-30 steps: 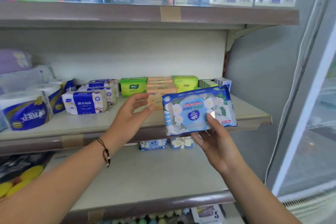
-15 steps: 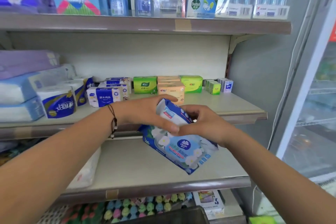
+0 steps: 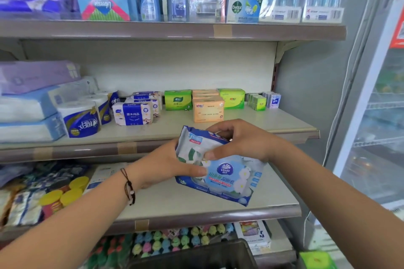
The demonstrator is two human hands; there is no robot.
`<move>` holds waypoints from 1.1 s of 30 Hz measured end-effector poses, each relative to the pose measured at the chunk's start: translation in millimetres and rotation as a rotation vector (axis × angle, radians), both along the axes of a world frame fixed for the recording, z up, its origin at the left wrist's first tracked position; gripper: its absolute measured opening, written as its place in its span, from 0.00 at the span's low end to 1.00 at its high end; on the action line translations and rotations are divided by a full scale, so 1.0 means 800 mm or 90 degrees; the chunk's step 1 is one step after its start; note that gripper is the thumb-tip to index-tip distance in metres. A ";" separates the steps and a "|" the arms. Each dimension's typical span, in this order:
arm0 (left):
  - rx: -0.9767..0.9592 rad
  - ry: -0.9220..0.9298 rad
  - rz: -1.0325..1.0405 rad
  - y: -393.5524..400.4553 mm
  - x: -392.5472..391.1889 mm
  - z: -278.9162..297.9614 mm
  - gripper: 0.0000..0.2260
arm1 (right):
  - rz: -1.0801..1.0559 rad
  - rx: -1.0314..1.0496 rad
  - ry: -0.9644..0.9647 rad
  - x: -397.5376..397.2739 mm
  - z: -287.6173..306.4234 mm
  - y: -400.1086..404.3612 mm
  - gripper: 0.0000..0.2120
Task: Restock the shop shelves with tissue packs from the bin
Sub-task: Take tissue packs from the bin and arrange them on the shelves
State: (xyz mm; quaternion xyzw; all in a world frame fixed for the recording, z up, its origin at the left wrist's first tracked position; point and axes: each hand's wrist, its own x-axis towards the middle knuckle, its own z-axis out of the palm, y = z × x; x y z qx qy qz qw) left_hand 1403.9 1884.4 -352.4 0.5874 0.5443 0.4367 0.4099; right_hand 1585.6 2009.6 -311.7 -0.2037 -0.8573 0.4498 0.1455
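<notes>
A blue and white tissue pack (image 3: 229,179) with white flowers and a round blue logo is held between both hands, tilted, in front of the lower shelf (image 3: 196,205). My left hand (image 3: 166,166) grips its left end from below, thumb across the front. My right hand (image 3: 236,142) curls over its top edge from the right, thumb pressing the front. The dark rim of the bin (image 3: 196,253) shows at the bottom centre. On the middle shelf (image 3: 153,133) stand blue tissue packs (image 3: 133,113), green boxes (image 3: 178,99) and orange boxes (image 3: 207,109).
Toilet rolls (image 3: 80,118) and big soft packs (image 3: 26,102) fill the middle shelf's left. The top shelf (image 3: 175,30) carries bottles and boxes. A glass fridge door (image 3: 380,116) stands at the right. Coloured goods lie under the lower shelf, and yellow-lidded items (image 3: 63,194) at its left.
The pack came down from in front of the middle shelf to the lower shelf's level. My left hand, free a second ago, now grips it together with my right.
</notes>
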 end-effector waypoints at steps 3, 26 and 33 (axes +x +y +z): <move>0.058 -0.066 0.087 -0.004 -0.004 -0.028 0.25 | -0.048 0.067 0.030 0.004 -0.006 0.002 0.27; -0.058 -0.181 0.189 0.053 -0.042 -0.246 0.33 | -0.222 -0.316 0.244 0.017 -0.280 0.055 0.25; -0.026 -0.153 0.241 0.142 -0.089 -0.278 0.21 | -0.263 -0.384 0.351 -0.019 -0.313 0.133 0.47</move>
